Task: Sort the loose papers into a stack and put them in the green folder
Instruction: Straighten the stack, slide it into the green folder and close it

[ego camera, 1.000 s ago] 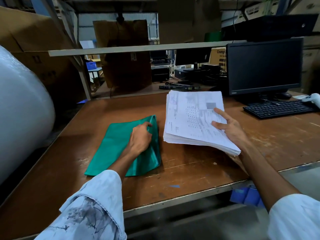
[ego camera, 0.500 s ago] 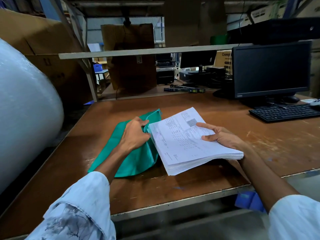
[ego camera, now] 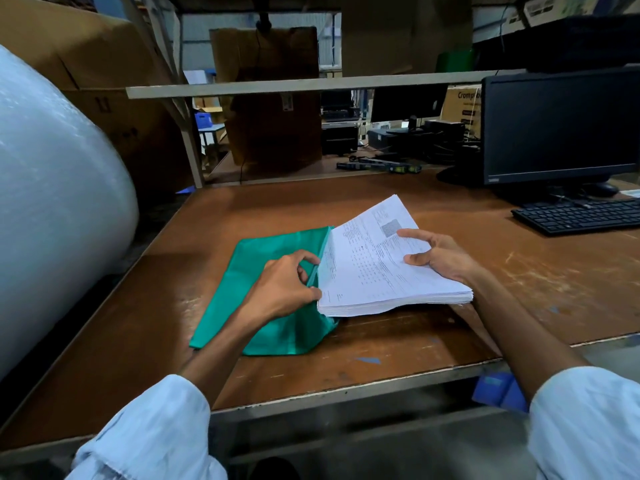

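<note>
The left hand sits on the green folder, fingers curled. Its thumb and forefinger pinch the folder's right-hand edge and lift that strip of green off the layer below. The other fingers are tucked in towards the palm.

The right hand grips the stack of papers at its right side. 2 digits lie spread on the printed top sheet; the rest go under the stack and are hidden, so the hand is clamped round the pile rather than lying flat on it. The stack is tilted and skewed, with its far corner pointing away across the table and its right end held clear of the wood, with shadow beneath.

The left edge of the papers touches the pinched edge of the folder, just beside the left hand's fingertips. The near-left corner of the pile overlaps the green. I cannot tell whether any sheet is inside the folder's mouth.

The folder lies flat on the brown table, slanting from near-left to far-right. A monitor and a keyboard stand at the far right, well apart from the papers. A large white roll fills the left side beside the table.
</note>
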Demonstrator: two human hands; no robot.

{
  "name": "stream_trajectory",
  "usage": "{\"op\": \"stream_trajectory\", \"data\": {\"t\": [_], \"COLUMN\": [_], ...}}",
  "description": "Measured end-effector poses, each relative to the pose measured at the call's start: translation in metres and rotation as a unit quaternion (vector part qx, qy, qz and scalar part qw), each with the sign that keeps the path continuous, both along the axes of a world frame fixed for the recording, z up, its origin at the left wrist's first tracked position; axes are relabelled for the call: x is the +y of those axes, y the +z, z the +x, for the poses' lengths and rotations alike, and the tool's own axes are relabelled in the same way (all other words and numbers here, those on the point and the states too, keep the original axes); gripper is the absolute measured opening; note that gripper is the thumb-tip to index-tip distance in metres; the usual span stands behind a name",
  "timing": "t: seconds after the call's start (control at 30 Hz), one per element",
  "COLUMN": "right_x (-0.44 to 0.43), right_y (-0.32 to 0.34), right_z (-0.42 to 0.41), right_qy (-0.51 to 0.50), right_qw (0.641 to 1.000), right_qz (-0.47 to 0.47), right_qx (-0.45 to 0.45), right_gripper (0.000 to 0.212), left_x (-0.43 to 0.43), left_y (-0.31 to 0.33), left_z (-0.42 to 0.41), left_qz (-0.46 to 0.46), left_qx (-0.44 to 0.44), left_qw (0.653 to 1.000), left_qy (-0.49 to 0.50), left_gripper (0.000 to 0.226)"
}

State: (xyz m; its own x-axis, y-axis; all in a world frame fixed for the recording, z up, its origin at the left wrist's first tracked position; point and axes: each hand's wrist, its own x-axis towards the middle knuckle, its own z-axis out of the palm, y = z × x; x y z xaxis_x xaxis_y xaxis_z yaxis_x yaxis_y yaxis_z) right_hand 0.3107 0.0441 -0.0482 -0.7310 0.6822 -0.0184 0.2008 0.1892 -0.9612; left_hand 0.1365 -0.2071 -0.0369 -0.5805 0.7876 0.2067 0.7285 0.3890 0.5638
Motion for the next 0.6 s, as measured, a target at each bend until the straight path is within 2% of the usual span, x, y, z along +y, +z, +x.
{"op": "stream_trajectory", "data": {"t": [0.13,0.3,0.47,0.6], "right_x": [-0.002,-0.005,-0.012,-0.018], "right_y": [0.004,0.013,0.016,0.015], "right_z": [-0.002,-0.002,-0.003,-0.004], "right_qy": [-0.006,-0.011,-0.029,-0.047], "right_qw": [0.999,0.995,0.996,0.995], "right_qz": [0.026,0.078,0.069,0.083], "right_qx": [-0.021,-0.058,-0.045,-0.039], "right_gripper": [0.051,0.049,0.050,0.050], "left_x": [-0.011,-0.016,-0.016,-0.011], "left_y": [-0.003,-0.001,0.001,0.001], "left_z": [0.013,0.020,0.026,0.025], "left_qz": [-0.030,-0.033,-0.012,-0.025], "left_qx": [-0.005,0.068,0.135,0.131], "left_qw": [0.999,0.997,0.991,0.988], "left_qy": [0.021,-0.006,0.015,0.074], "left_gripper": [0.039,0.013,0.023,0.032]}}
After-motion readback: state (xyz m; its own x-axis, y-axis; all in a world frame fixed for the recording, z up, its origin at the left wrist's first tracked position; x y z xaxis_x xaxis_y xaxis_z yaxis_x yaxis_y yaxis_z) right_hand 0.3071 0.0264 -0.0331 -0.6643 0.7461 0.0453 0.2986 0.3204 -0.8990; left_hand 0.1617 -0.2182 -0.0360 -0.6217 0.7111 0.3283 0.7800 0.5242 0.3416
